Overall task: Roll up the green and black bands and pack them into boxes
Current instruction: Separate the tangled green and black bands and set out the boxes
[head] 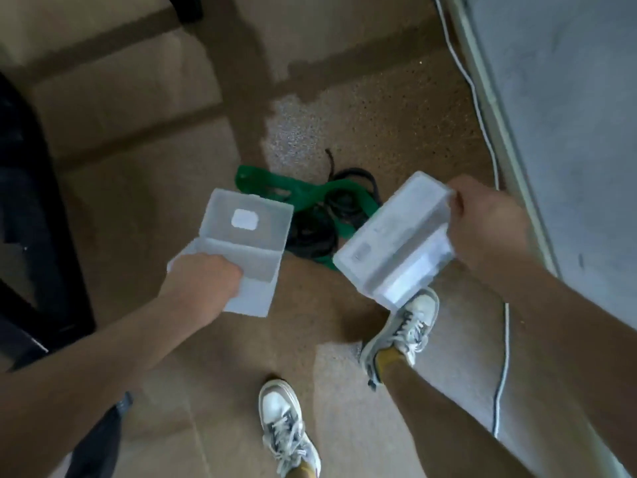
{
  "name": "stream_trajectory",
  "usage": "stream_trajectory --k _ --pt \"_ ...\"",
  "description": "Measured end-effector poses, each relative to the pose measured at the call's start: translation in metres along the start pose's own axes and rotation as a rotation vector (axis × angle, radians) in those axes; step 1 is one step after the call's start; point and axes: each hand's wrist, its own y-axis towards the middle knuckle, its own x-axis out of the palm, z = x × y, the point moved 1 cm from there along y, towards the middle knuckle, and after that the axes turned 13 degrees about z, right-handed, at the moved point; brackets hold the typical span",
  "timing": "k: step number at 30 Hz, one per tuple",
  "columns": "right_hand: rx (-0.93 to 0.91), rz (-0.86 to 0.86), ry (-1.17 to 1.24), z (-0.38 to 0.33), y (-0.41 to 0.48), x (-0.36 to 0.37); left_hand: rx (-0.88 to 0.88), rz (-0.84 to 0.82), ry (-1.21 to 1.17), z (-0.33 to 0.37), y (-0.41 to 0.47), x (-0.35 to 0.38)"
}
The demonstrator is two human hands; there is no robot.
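Brown carpet (396, 108) underfoot, with the green band (310, 193) and black band (312, 236) lying tangled together in a loose heap on it, between your two hands and partly hidden behind both boxes. You can't separate the loops where they overlap. Your left hand (203, 276) grips a clear box (246, 232) at its near edge, open side up, lid hanging down, fingers tucked out of sight. Your right hand (482, 224) clamps a second clear box (393, 243) by its end, tilted, wrist bent. Both blurred. White sneakers (401, 332) below, white cable (499, 374) along the wall at right.
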Motion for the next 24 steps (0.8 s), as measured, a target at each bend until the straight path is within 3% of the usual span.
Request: stream_trajectory --k 5,11,13,16,18,22,24 --pt "-0.212 0.154 0.141 -0.033 -0.075 0.023 0.051 0.095 -0.048 0.004 -0.050 0.046" --pt "-0.533 -0.010 0.020 -0.042 -0.156 0.103 -0.035 0.057 -0.134 0.013 -0.064 0.162" --pt "-0.578 -0.134 -0.091 -0.050 -0.175 0.132 -0.059 0.035 -0.138 0.022 -0.062 0.198" --pt "-0.640 -0.605 -0.401 -0.070 -0.203 0.198 -0.037 0.029 -0.106 0.033 -0.055 0.249" --pt "-0.654 -0.729 -0.460 -0.080 -0.217 0.237 -0.002 0.006 -0.078 0.038 -0.051 0.274" --pt "-0.507 -0.369 -0.262 -0.092 -0.158 0.282 0.026 -0.020 -0.029 0.028 -0.034 0.320" --pt "-0.357 -0.278 -0.266 -0.096 -0.099 0.288 -0.002 -0.025 -0.073 0.021 -0.024 0.335"
